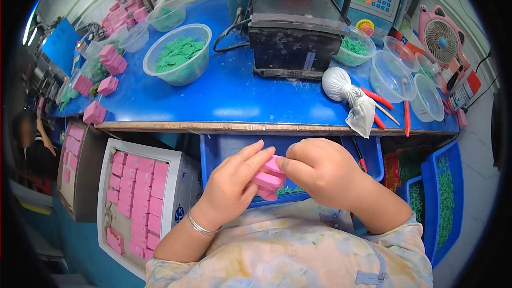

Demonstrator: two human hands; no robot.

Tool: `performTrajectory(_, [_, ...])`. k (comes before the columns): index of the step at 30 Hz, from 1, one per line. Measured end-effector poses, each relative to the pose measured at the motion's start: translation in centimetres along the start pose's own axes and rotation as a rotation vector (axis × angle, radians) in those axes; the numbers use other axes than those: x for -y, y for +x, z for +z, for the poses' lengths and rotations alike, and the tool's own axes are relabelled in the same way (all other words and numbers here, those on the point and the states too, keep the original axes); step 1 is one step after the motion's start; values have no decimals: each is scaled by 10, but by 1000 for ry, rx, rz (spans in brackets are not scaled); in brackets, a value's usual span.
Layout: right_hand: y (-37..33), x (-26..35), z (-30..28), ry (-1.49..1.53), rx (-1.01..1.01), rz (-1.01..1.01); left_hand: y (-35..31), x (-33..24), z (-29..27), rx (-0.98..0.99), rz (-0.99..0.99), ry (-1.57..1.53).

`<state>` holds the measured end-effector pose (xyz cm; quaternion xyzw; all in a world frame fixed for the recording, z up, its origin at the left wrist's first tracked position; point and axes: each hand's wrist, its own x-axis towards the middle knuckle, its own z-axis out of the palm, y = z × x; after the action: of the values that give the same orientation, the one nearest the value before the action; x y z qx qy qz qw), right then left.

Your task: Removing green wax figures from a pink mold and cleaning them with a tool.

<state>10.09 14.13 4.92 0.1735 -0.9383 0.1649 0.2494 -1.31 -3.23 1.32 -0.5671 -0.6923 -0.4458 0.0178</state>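
Above a blue tray [213,152] at my lap, both hands meet on a pink rubber mould [268,180], which looks split into layers. My left hand [228,181] is closed around its left side, fingers laid over the top. The curled fingers of my right hand [326,173] press at its upper right corner, thumb against it. Any small piece inside the mould is hidden by my fingers. Green wax pieces [290,190] lie in the tray just below the mould.
Ahead on the blue table [229,101] stands a press machine [293,37] with a pink block in it. A tub of green pieces [177,56], a tied white cloth bag [341,88] and red-handled tools [377,98] are nearby. A box of pink moulds [141,192] stands left; green-filled blue bins [445,202] stand right.
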Motion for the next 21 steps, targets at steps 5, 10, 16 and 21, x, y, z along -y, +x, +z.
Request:
performTrajectory(5, [6,4,-1,-52,50,1,1,-4,2,127,-255,-165])
performTrajectory(10, [5,-5,22,-125,-59,73,-2,3,14,230,-453,-556])
performTrajectory(16, [9,-18,21,214,29,320,7,-4,7,360,-588,-693])
performTrajectory(21, [6,-24,22,1066,161,533,6,-10,5,324,-484,-751])
